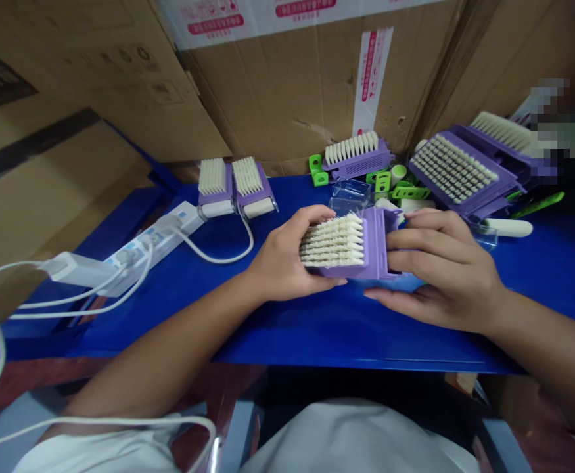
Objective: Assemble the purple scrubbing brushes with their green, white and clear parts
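A purple plastic brush block with rows of cream bristles sits between both hands, lifted just above a glossy blue bench, its bristles pointing toward the left hand. That hand's grip is closed around the bristled end, with the fingers curving over the top and the thumb out of sight. The right hand closes on the opposite end, its fingers bent over the purple housing and its thumb reaching beneath; neither grip is spread. Both forearms angle inward from the near edge of the bench, with the wrists low. Beyond the held block and to its left, two purple brush units with white end pieces stand side by side and look complete. Directly behind it lies a smaller purple brush with cream bristles, and to its far right a stack of large purple brushes looks assembled too. Between those, just behind the held block, loose bright green plastic clips, clear plastic boxes and a white cylindrical piece appear to be parts not yet fitted, so some of the work seems done and some left.
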`<state>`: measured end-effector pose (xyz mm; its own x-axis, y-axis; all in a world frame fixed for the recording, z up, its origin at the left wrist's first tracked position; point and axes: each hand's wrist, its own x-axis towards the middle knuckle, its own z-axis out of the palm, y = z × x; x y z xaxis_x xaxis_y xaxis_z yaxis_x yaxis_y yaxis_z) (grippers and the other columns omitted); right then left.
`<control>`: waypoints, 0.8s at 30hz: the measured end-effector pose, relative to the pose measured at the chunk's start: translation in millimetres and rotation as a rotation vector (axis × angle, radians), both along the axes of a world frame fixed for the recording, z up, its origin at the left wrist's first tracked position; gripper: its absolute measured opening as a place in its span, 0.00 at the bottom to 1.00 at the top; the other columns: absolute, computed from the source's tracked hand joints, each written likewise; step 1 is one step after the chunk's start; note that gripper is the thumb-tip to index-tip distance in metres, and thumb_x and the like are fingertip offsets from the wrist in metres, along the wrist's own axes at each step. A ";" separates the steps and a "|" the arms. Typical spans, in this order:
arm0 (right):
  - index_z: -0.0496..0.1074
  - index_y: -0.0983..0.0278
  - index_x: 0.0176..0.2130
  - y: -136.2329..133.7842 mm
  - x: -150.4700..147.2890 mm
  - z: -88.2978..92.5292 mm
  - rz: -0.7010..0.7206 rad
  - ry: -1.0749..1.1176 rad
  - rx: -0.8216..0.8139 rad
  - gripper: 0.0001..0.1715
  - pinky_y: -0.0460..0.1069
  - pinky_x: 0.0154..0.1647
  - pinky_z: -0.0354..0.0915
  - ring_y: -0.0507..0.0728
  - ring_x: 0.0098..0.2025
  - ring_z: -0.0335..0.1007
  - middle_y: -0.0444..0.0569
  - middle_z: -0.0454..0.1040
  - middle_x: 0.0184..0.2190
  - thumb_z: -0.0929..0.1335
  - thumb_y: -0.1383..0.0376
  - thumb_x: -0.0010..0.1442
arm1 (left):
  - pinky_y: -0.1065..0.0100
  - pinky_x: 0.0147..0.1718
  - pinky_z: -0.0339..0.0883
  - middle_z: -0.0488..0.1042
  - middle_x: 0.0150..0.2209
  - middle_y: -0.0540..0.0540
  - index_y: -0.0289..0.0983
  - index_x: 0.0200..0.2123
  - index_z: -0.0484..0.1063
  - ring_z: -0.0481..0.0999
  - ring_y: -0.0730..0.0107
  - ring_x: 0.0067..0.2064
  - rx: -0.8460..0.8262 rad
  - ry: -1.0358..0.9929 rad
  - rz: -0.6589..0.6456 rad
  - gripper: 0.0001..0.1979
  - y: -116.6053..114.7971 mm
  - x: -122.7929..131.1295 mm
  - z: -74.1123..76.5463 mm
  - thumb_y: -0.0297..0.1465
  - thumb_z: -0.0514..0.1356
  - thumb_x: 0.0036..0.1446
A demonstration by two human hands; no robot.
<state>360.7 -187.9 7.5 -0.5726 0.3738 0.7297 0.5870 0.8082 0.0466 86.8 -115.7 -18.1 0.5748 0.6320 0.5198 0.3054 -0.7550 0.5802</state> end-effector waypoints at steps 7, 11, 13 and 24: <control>0.77 0.62 0.50 0.9 1.8 -2.5 0.013 -0.039 -0.044 0.17 0.60 0.52 0.75 0.64 0.48 0.80 0.55 0.86 0.48 0.78 0.55 0.69 | 0.60 0.58 0.80 0.81 0.60 0.43 0.43 0.64 0.67 0.85 0.55 0.57 0.053 -0.008 -0.012 0.45 -0.3 -0.4 -1.4 0.42 0.81 0.47; 0.78 0.63 0.50 1.9 1.7 -3.0 0.029 -0.039 -0.066 0.18 0.60 0.50 0.76 0.65 0.48 0.81 0.59 0.86 0.50 0.77 0.54 0.69 | 0.60 0.58 0.80 0.81 0.60 0.43 0.43 0.64 0.67 0.85 0.56 0.56 0.079 0.005 0.008 0.45 -0.5 -0.6 -1.7 0.40 0.81 0.47; 0.78 0.63 0.51 1.9 1.2 -2.5 0.051 -0.043 -0.093 0.17 0.59 0.46 0.76 0.64 0.44 0.82 0.58 0.86 0.50 0.76 0.55 0.70 | 0.59 0.58 0.80 0.81 0.59 0.43 0.43 0.64 0.67 0.86 0.55 0.56 0.090 0.026 0.024 0.44 -0.8 -0.4 -1.6 0.40 0.81 0.47; 0.82 0.66 0.47 -0.9 1.7 4.9 0.077 -0.086 -0.269 0.20 0.50 0.43 0.80 0.62 0.47 0.90 0.60 0.88 0.49 0.71 0.51 0.77 | 0.57 0.61 0.80 0.81 0.60 0.43 0.42 0.65 0.66 0.86 0.55 0.58 0.208 0.057 0.025 0.41 -1.5 -0.7 -2.3 0.37 0.78 0.51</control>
